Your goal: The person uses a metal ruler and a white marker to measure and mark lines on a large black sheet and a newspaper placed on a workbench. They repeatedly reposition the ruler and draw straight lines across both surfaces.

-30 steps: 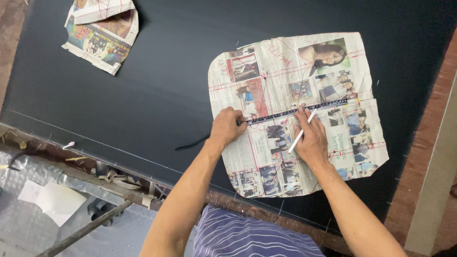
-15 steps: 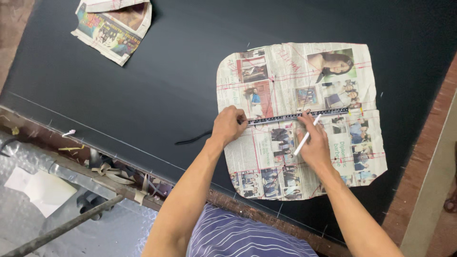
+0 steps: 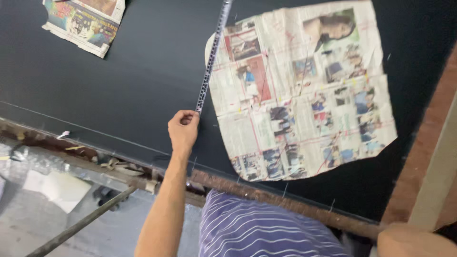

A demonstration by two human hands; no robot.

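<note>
- Under me lies a wide table (image 3: 109,90) with a dark, almost black top, matte and evenly lit, with no hard shadows.
- Its near edge (image 3: 285,202) is worn brown wood, rough and chipped, running at a slant across my view.
- Below that edge, at my left, the grey floor (image 3: 28,223) shows, dusty, with a pale scrap of paper (image 3: 57,188) lying on it.
- A thin metal rod (image 3: 81,223) crosses the floor at a slant.
- At my right, a reddish-brown strip (image 3: 423,152) borders the table, with a pale beam (image 3: 440,176) beside it.
</note>
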